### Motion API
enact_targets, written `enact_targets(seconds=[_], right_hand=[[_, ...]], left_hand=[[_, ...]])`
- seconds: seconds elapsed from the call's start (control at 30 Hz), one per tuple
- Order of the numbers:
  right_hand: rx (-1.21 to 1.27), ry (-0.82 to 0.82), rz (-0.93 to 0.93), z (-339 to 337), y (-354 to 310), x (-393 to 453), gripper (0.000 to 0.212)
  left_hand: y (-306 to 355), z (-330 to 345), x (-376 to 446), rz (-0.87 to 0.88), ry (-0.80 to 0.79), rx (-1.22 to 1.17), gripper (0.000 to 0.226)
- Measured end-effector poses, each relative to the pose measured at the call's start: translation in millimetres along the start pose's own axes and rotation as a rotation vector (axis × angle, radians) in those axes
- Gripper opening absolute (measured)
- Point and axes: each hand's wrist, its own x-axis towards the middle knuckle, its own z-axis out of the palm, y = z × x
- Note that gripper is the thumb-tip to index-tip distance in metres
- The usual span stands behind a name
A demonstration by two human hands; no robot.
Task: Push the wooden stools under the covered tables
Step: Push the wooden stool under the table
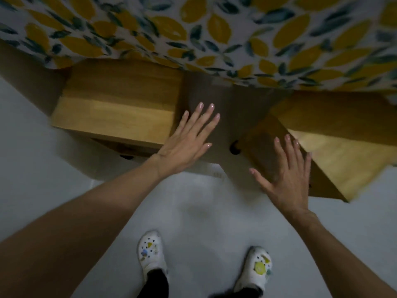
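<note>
Wooden stools (116,110) partly under lemon-print cloth (214,29), hands (189,138) flat.

Two wooden stools, left stool (116,110) and right stool (335,151), both by my one leaf-print covered worktop (214,33), my two hands, left hand (189,138) and right hand (285,177), two white clogs, left clog (150,252), right clog (257,267).

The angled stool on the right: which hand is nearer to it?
Right. The right hand lies over the angled stool; the left hand is beside the other stool.
</note>
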Motion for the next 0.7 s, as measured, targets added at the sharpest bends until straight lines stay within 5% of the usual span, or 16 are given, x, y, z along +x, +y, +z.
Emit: enact_targets(seconds=[0.3, 0.6, 0.7], right_hand=[[-0.017, 0.084, 0.086, -22, 156, -13, 0.098], [-0.060, 0.092, 0.193, 9, 161, 7, 0.100], [-0.084, 0.111, 0.176, 11, 164, 10, 0.098]], left_hand=[[168, 32, 126, 0.106, -0.046, 0.118, 0.087], [183, 26, 191, 0.011, -0.401, 0.167, 0.095], [178, 31, 191, 0.003, -0.346, 0.119, 0.096]])
